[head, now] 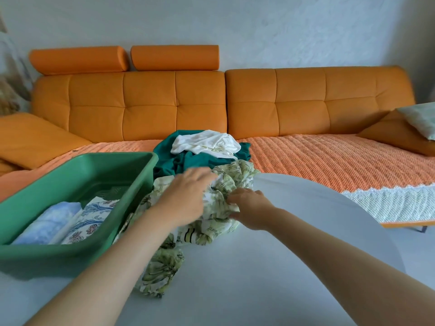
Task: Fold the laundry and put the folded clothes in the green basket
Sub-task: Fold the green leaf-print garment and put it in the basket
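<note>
Here the crumpled leaf-print garment (162, 269) lies on the bench (270, 285), just right of the green basket (77, 161). The right hand (249, 208) pinches its cloth, and the left hand (186, 196) rests on top with fingers straight.

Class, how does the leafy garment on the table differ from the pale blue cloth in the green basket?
The leafy garment lies crumpled on the table; the pale blue cloth sits folded in the green basket. The right hand pinches the garment; no hand touches the cloth. Both are laundry.
</note>
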A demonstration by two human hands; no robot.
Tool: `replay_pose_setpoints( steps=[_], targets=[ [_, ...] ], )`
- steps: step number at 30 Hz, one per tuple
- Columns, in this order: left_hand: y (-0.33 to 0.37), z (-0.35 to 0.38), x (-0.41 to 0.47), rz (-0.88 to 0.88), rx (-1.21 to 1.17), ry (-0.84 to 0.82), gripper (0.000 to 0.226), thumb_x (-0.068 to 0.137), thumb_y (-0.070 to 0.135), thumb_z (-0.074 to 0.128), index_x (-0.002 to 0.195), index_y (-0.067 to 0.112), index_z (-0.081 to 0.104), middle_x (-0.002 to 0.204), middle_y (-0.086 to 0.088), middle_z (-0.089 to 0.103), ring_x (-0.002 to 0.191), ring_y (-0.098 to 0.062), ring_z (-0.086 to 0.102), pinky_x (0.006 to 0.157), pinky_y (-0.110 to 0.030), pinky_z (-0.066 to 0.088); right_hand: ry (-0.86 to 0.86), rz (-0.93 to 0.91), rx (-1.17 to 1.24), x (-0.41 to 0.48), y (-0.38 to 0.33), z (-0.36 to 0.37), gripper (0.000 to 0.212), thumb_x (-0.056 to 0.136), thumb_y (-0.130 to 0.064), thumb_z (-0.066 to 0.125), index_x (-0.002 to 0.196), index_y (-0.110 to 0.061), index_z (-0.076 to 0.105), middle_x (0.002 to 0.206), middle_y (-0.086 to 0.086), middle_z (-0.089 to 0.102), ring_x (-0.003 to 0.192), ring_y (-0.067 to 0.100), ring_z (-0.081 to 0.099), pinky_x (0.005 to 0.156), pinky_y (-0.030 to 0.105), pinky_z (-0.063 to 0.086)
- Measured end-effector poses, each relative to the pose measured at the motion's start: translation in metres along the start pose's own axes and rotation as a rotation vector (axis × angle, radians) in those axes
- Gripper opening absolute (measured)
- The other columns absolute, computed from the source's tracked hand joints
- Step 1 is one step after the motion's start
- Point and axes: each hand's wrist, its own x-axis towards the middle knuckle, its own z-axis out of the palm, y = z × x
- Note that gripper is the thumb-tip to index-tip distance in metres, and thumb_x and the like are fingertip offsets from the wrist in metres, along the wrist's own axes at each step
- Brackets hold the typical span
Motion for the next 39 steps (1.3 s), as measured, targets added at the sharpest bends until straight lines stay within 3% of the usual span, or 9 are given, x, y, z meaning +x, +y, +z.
replay_pose_setpoints(
  steps=[3,7,12,16,18,22,25,30,39],
  targets=[
    [0.010,0.015,-0.003,0.075,-0.055,-0.186,0.075,0.097,0.027,0.056,0.158,0.036,0.013,0.158,0.007,0.032,0.141,-0.020,0.038,0.119,-0.040,0.024,0.124,0.007,0.218,0.007,-0.013,0.000,0.025,0.096,-0.036,0.061,0.119,-0.024,0.062,0.111,-0.002,0.069,0.106,0.023,0.062,0.097,0.040,0.043],
    [-0.008,0.005,-0.001,-0.102,-0.182,-0.269,0.071,0.089,-0.009,0.039,0.143,0.037,0.047,0.119,-0.002,0.060,0.071,-0.014,0.058,0.054,-0.033,0.048,0.224,-0.064,0.308,0.010,-0.015,-0.007,0.027,0.086,-0.036,0.074,0.105,-0.022,0.060,0.087,-0.005,0.066,0.087,0.021,0.062,0.085,0.033,0.041],
    [-0.018,-0.028,-0.007,-0.161,0.000,-0.437,0.061,0.091,-0.006,0.034,0.135,0.028,0.061,0.150,-0.004,0.049,0.106,-0.021,0.062,0.056,-0.023,0.038,0.110,-0.050,-0.201,0.010,0.001,-0.006,0.031,0.090,-0.023,0.061,0.120,-0.029,0.060,0.101,-0.006,0.065,0.107,0.020,0.053,0.102,0.042,0.031],
    [-0.025,-0.039,-0.015,-0.305,0.127,-0.675,0.021,0.084,0.026,0.037,0.090,0.017,0.056,0.099,-0.008,0.054,0.080,-0.024,0.057,0.065,-0.033,0.034,0.090,-0.048,-0.391,0.010,0.011,-0.007,0.028,0.094,-0.045,0.054,0.101,-0.025,0.073,0.114,-0.001,0.057,0.121,0.021,0.045,0.119,0.053,0.017],
    [-0.021,-0.035,-0.017,-0.383,0.140,-0.708,0.046,0.092,0.048,0.032,0.108,0.016,0.060,0.114,-0.010,0.060,0.099,-0.023,0.061,0.071,-0.033,0.038,0.062,-0.084,-0.340,0.006,0.005,-0.013,0.024,0.092,-0.035,0.052,0.085,-0.020,0.070,0.096,-0.003,0.062,0.109,0.016,0.055,0.123,0.051,0.015],
    [-0.003,-0.022,-0.015,-0.212,0.236,-0.382,0.057,0.100,0.060,0.024,0.078,0.019,0.057,0.081,0.002,0.059,0.077,-0.017,0.057,0.067,-0.031,0.041,-0.205,-0.001,-0.124,-0.007,-0.016,-0.022,0.029,0.093,-0.035,0.052,0.079,-0.012,0.062,0.071,0.000,0.056,0.070,0.019,0.059,0.072,0.034,0.058],
    [0.004,-0.002,-0.007,-0.020,0.020,-0.195,0.032,0.101,0.042,0.046,0.128,0.028,0.056,0.130,0.003,0.053,0.122,-0.020,0.049,0.096,-0.039,0.045,-0.495,0.013,0.015,-0.016,-0.027,-0.026,0.047,0.086,-0.053,0.067,0.096,-0.007,0.068,0.081,0.001,0.062,0.074,0.021,0.059,0.071,0.033,0.055],
    [0.006,0.021,-0.007,0.005,0.014,-0.479,0.083,0.091,0.004,0.052,0.149,0.058,0.025,0.165,0.002,0.020,0.146,-0.027,0.032,0.115,-0.046,0.036,-0.876,0.110,0.387,-0.031,-0.039,-0.050,0.026,0.091,-0.039,0.067,0.101,-0.015,0.063,0.121,0.012,0.062,0.073,0.021,0.063,0.077,0.041,0.060],
    [-0.019,-0.033,-0.008,-0.294,-0.033,-0.172,0.019,0.086,0.015,0.040,0.071,0.009,0.049,0.077,-0.003,0.052,0.063,-0.023,0.050,0.053,-0.033,0.039,-0.057,0.110,0.097,0.009,0.007,-0.017,0.044,0.088,0.001,0.044,0.122,-0.021,0.063,0.128,0.004,0.058,0.105,0.021,0.059,0.088,0.040,0.056]
  ],
)
